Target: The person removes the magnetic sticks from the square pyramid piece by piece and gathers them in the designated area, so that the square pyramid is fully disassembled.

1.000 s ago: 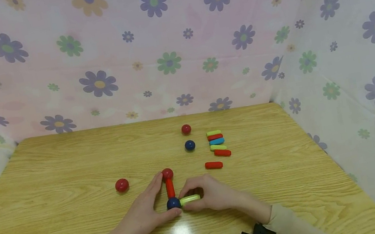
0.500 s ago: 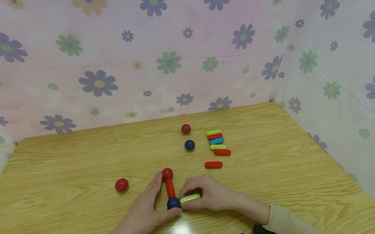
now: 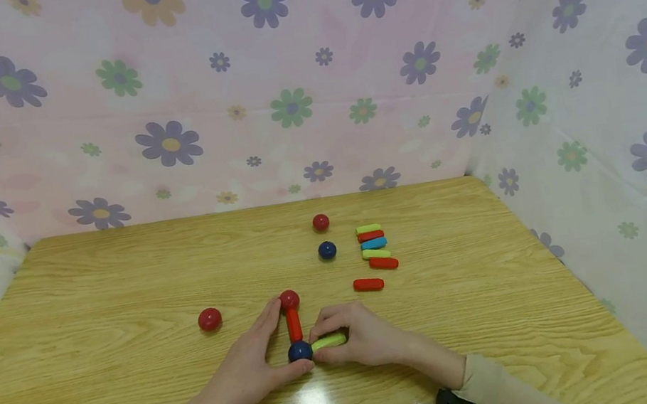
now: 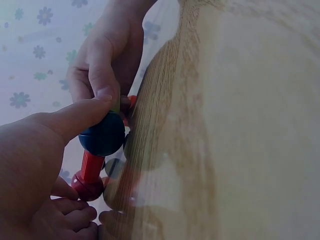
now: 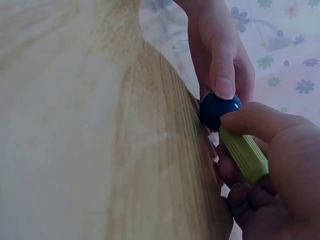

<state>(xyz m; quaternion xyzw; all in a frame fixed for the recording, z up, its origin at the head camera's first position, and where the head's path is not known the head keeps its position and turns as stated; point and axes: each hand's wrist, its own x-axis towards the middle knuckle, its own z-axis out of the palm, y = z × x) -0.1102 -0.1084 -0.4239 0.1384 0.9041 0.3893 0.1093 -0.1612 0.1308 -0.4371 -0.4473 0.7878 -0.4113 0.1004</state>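
Observation:
My left hand (image 3: 245, 369) holds a joined piece between its thumb and fingers. That piece is a red stick (image 3: 294, 325) with a red ball (image 3: 289, 300) at its far end and a dark blue ball (image 3: 300, 351) at its near end. The thumb presses on the blue ball, while the fingertips touch the red ball. Pinched in my right hand (image 3: 365, 335) is a ribbed yellow-green stick (image 5: 244, 155). Its tip meets the right side of the blue ball (image 5: 215, 110) in the right wrist view; whether it is attached I cannot tell.
A loose red ball (image 3: 210, 319) lies to the left. Farther back are another red ball (image 3: 320, 222) and a blue ball (image 3: 327, 250). Right of these, several coloured sticks (image 3: 373, 244) lie in a row, with a separate red stick (image 3: 368, 284) nearer on the wooden table (image 3: 118, 289).
The right hand has tilted the yellow-green stick very slightly against the blue ball. Otherwise both hands and the loose pieces stay in place.

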